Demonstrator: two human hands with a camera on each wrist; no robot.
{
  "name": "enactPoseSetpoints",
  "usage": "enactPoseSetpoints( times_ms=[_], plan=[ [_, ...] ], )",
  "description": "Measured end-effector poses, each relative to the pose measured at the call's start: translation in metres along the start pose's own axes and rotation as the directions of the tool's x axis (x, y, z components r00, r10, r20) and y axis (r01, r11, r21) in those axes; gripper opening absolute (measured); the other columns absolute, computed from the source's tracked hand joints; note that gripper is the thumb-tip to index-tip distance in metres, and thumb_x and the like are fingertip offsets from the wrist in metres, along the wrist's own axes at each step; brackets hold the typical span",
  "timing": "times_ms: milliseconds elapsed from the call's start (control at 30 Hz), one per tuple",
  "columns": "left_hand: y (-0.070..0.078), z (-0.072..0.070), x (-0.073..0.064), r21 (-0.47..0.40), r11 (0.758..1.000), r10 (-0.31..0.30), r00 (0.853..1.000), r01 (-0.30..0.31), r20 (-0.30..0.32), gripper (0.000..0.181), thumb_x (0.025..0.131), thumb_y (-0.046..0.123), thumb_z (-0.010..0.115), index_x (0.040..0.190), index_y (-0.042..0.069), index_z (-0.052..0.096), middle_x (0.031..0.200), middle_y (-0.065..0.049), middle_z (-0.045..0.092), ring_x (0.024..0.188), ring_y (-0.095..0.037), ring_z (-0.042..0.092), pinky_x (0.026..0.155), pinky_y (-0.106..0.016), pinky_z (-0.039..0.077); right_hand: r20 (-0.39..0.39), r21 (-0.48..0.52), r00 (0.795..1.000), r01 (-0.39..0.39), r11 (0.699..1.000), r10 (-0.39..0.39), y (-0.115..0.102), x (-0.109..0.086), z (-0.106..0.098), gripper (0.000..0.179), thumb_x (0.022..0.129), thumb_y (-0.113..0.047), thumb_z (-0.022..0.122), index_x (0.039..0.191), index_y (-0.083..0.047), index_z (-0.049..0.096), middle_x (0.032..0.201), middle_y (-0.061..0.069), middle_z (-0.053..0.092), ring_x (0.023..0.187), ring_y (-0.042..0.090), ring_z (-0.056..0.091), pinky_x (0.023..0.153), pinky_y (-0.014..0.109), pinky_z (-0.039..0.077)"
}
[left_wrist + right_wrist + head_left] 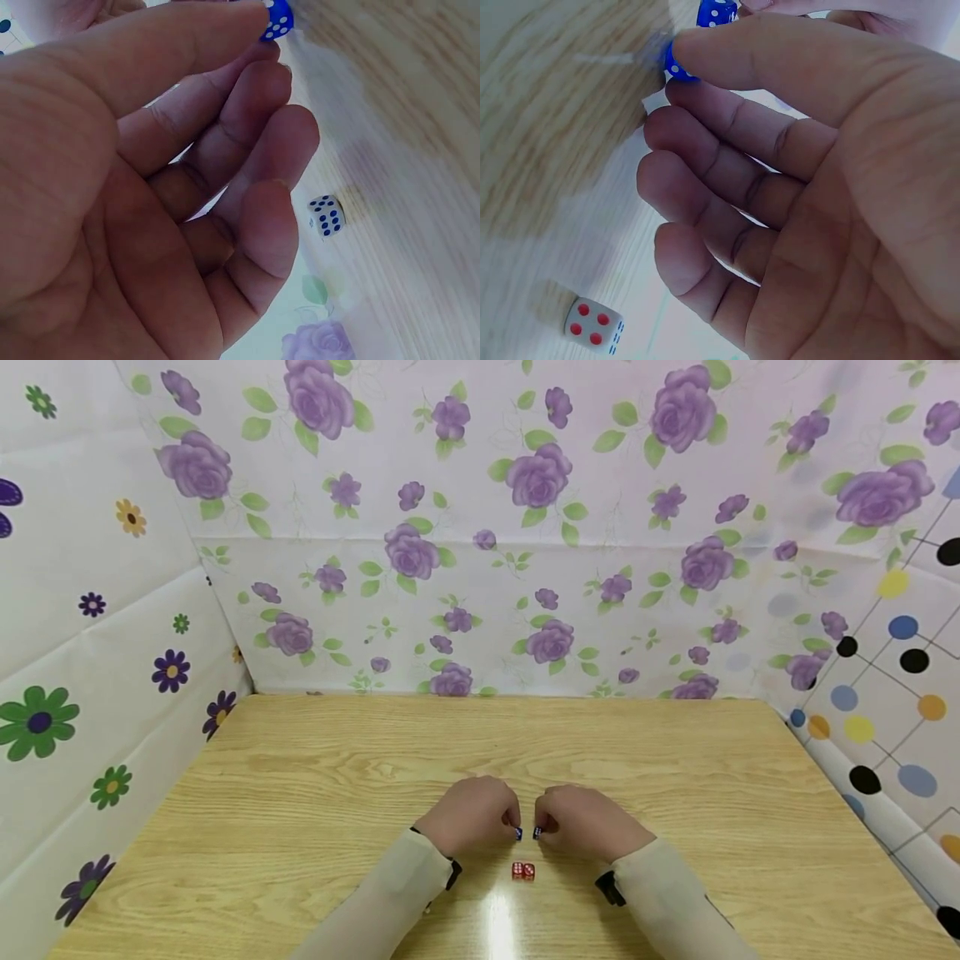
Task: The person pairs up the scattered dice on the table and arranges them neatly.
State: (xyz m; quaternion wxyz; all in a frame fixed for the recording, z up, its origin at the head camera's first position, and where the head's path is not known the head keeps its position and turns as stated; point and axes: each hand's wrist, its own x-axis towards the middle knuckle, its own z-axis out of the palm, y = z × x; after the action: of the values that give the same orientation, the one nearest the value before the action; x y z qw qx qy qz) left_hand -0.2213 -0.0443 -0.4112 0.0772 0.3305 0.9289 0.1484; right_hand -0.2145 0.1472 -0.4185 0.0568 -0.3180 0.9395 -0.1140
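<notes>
My left hand (474, 814) pinches a blue die (518, 834) with white dots between thumb and fingertips, low over the table. Facing it across a small gap, my right hand (588, 820) pinches another blue die (537, 832). In the right wrist view the held blue die (678, 64) sits under the thumb tip, and the other blue die (717, 11) shows just beyond it. The left wrist view catches part of the left hand's blue die (279, 21) at the thumb tip. Two red dice (523, 871) lie side by side on the table, nearer my body.
A white die (327, 216) with blue dots lies on the table past the left fingers. Past the right fingers another white die (592, 325) has red dots on top. Both are hidden in the head view. Patterned cloth (480, 568) stands around the wooden table (337, 760).
</notes>
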Motion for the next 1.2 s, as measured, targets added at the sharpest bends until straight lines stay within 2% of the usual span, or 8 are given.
enactPoseSetpoints(
  times_ms=[133, 633, 867, 967, 1200],
  plan=[
    [0.0017, 0.0011, 0.0000, 0.017, 1.000, 0.006, 1.000, -0.006, -0.001, 0.028, 0.081, 0.014, 0.070, 0.057, 0.023, 0.057, 0.053, 0.013, 0.041, 0.052, -0.006, 0.032, 0.052, -0.022, 0.031, -0.005, -0.005, 1.000, 0.013, 1.000, -0.013, -0.0007, 0.0002, 0.0012, 0.007, 0.080, -0.014, 0.074, 0.078, -0.019, 0.069, 0.073, -0.012, 0.058, 0.064, 0.002, 0.048, 0.062, 0.023, 0.045],
    [0.0052, 0.0009, -0.0008, 0.021, 1.000, 0.022, 1.000, -0.022, 0.005, 0.024, 0.082, 0.017, 0.071, 0.061, 0.024, 0.061, 0.056, 0.016, 0.047, 0.053, -0.004, 0.036, 0.055, -0.021, 0.035, 0.003, 0.037, 0.999, 0.041, 0.998, -0.041, -0.0005, 0.0007, 0.0054, 0.007, 0.081, -0.019, 0.074, 0.079, -0.020, 0.068, 0.074, -0.012, 0.056, 0.065, 0.001, 0.047, 0.062, 0.022, 0.044],
    [0.0032, -0.0004, -0.0018, -0.004, 1.000, 0.015, 1.000, -0.015, -0.011, 0.038, 0.078, 0.006, 0.064, 0.053, 0.020, 0.039, 0.054, 0.008, 0.019, 0.052, -0.008, 0.018, 0.050, -0.024, 0.019, -0.003, 0.026, 0.999, 0.046, 0.999, -0.045, -0.0006, -0.0001, 0.0035, 0.006, 0.080, -0.018, 0.074, 0.080, -0.019, 0.068, 0.074, -0.012, 0.056, 0.065, 0.001, 0.047, 0.062, 0.022, 0.045],
    [0.0029, 0.0004, -0.0015, -0.004, 1.000, 0.020, 1.000, -0.020, -0.011, 0.040, 0.077, 0.005, 0.063, 0.052, 0.020, 0.035, 0.054, 0.008, 0.016, 0.051, -0.008, 0.015, 0.049, -0.024, 0.017, 0.004, 0.032, 0.999, 0.047, 0.998, -0.047, -0.0017, 0.0005, 0.0035, 0.007, 0.080, -0.018, 0.075, 0.078, -0.020, 0.068, 0.073, -0.012, 0.055, 0.064, 0.001, 0.046, 0.061, 0.021, 0.043],
    [0.0038, 0.0030, 0.0000, 0.032, 0.999, 0.025, 1.000, -0.025, -0.003, 0.035, 0.080, 0.014, 0.069, 0.053, 0.023, 0.049, 0.050, 0.012, 0.029, 0.050, -0.006, 0.025, 0.049, -0.021, 0.025, -0.002, 0.036, 0.998, 0.056, 0.998, -0.056, -0.0022, 0.0013, 0.0057, 0.011, 0.081, -0.020, 0.075, 0.074, -0.021, 0.067, 0.070, -0.014, 0.054, 0.062, 0.002, 0.045, 0.059, 0.021, 0.041]
  ],
)
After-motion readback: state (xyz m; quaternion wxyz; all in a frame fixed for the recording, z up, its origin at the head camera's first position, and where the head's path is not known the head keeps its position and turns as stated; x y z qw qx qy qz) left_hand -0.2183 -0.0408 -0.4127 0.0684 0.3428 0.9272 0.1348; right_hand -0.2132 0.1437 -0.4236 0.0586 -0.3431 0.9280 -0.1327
